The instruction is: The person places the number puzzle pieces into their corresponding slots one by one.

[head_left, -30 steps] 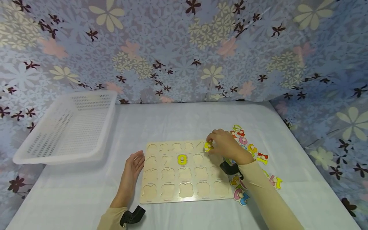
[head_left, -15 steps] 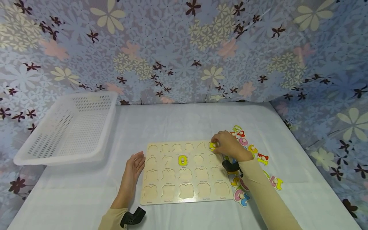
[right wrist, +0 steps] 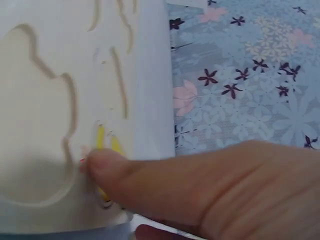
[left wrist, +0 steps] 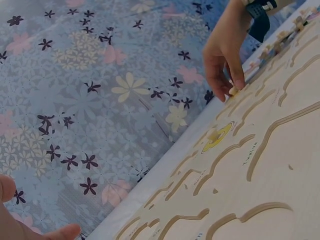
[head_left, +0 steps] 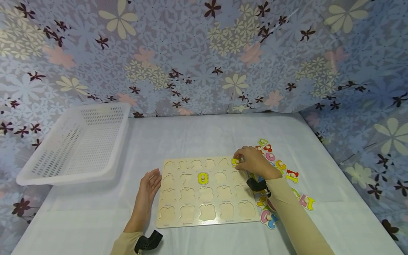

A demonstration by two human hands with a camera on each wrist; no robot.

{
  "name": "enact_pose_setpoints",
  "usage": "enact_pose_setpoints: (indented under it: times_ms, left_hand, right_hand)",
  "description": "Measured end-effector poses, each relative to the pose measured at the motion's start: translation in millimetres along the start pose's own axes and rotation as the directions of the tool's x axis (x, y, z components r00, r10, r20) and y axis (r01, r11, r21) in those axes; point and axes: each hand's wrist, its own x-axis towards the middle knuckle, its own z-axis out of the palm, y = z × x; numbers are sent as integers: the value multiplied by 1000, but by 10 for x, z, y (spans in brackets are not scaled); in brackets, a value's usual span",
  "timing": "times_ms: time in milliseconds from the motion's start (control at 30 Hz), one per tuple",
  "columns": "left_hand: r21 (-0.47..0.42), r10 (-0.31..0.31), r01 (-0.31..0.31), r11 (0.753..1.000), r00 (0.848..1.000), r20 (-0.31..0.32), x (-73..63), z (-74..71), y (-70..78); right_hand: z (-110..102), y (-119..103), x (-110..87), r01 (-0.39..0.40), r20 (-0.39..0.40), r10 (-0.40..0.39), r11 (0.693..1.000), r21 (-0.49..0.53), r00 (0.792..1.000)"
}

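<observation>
A pale wooden number-puzzle board (head_left: pixel 196 187) with cut-out recesses lies on the white cloth. My right hand (head_left: pixel 255 163) pinches the knob of a yellow number piece (head_left: pixel 235 161) at the board's far right corner. In the right wrist view, the thumb (right wrist: pixel 150 182) covers much of that yellow piece (right wrist: pixel 101 135), which lies in or over the corner recess. A yellow number 8 piece (head_left: pixel 203 182) sits in its recess in the second row. Beside the board's left edge rests my left hand (head_left: pixel 149 184), its fingers relaxed and holding nothing.
Several coloured number pieces (head_left: pixel 280 164) lie loose along the board's right side, some hidden under the right forearm. At the back left stands a white plastic basket (head_left: pixel 114 156). A flowered cloth (head_left: pixel 204 71) hangs behind the table.
My right hand has carried the yellow number piece slightly right to the corner recess, then stayed there over the last half second. The left hand has hardly moved.
</observation>
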Motion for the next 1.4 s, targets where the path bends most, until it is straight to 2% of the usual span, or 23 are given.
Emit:
enact_pose_setpoints:
  times_ms: [200, 333, 533, 700, 767, 833, 967, 1100, 1267, 1400]
  left_hand:
    - [3, -1, 1, 1000, 1000, -2, 6, 8, -9]
    - [11, 6, -5, 1000, 1000, -12, 0, 5, 4]
    - [8, 18, -18, 1000, 1000, -2, -6, -7, -6]
    - [19, 26, -26, 999, 1000, -15, 5, 3, -23]
    - [14, 23, -23, 1000, 1000, -19, 8, 5, -22]
    - [5, 16, -16, 1000, 1000, -17, 2, 7, -9]
    - [-6, 0, 0, 1000, 1000, -4, -7, 10, 16]
    - [7, -6, 6, 1000, 1000, -4, -4, 9, 15]
    - [29, 16, -16, 999, 1000, -10, -5, 0, -4]
    - [23, -3, 3, 1000, 1000, -11, 2, -13, -7]
  right_hand:
    - [9, 49, -29, 7, -4, -7, 1000, -29, 1000]
    - [-98, 165, -159, 1, -43, -3, 1000, -30, 999]
    - [-467, 602, -607, -121, -120, 123, 992, 24, 985]
    - [-691, 924, -1021, -254, -123, 254, 967, 12, 959]
    - [-721, 994, -1128, -273, -122, 271, 962, -4, 955]
    - [-725, 1034, -1176, -261, -133, 256, 965, -22, 957]
    - [-711, 1033, -1029, -231, -129, 232, 973, 21, 964]
    - [-691, 1028, -635, -229, -81, 236, 969, 90, 968]
    - [-635, 1076, -222, -175, -19, 176, 984, 29, 984]
    - [-600, 1082, -56, -160, -9, 159, 985, -59, 987]
